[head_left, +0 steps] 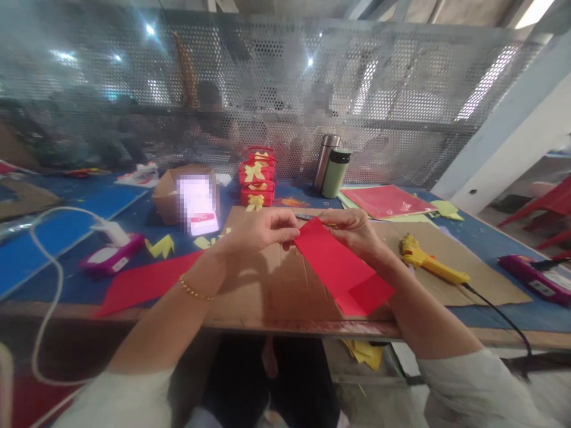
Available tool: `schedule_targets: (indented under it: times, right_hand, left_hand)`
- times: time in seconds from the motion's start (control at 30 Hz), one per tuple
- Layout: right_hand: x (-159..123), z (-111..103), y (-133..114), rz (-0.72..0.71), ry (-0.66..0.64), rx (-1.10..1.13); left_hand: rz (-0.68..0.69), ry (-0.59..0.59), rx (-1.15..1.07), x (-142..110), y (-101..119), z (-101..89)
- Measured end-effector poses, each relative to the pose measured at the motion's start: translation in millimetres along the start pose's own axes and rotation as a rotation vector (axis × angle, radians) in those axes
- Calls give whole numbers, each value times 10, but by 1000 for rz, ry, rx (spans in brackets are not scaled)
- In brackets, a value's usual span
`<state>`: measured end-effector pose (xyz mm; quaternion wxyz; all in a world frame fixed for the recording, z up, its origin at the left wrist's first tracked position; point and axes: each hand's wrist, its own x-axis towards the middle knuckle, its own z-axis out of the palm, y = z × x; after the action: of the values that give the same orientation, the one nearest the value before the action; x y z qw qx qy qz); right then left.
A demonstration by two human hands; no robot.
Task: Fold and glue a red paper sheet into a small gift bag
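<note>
A strip of red paper [332,258] is held tilted above the cardboard sheet [267,279], its lower end folded over at the right. My left hand [276,229] pinches the upper left corner of this paper between thumb and fingertips. At the top right edge, my right hand [352,230] is closed on the same paper. A thin metal blade [304,217] shows between the hands, with a bit of yellow by the right fingers; I cannot tell whether it is held or lying down. Another red paper piece [149,282] lies flat under my left forearm.
Small red boxes with gold bows [257,178] stand behind the hands, beside two flasks [335,172]. A yellow glue gun [430,264] with a cable lies right. A lit phone [198,205] leans on a cardboard box [165,193]. A purple power strip [113,255] sits left.
</note>
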<state>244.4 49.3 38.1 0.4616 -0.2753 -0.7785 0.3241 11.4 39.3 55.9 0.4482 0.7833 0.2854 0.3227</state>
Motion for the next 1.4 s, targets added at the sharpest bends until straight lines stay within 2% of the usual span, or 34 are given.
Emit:
schedule_targets:
  times: [0.13, 0.3, 0.6, 0.73, 0.83, 0.9, 1.03, 1.13, 1.4]
  right_hand:
    - [10, -2, -15, -18, -23, -36]
    - [9, 6, 13, -23, 6, -40]
    - [26, 16, 115, -109, -25, -148]
    - [32, 20, 77, -126, -53, -210]
    - [32, 43, 18, -153, -99, -263]
    - [27, 82, 3, -175, -160, -324]
    - [4, 195, 39, -223, -284, -431]
    - [-17, 257, 51, -184, -303, -499]
    - [-20, 316, -36, -82, -405, -607]
  left_hand:
    - [16, 13, 57, 7, 24, 11]
    - [16, 33, 145, 6, 36, 0]
    - [-8, -17, 182, 37, -10, -33]
    - [-3, -45, 203, 34, -8, -58]
    - [-6, -74, 183, 13, 18, -74]
    - [7, -48, 213, 7, 21, -70]
    - [4, -10, 467, 20, -8, -13]
    - [-14, -2, 618, 19, -8, 37]
    - [-133, -109, 640, -8, 66, 41]
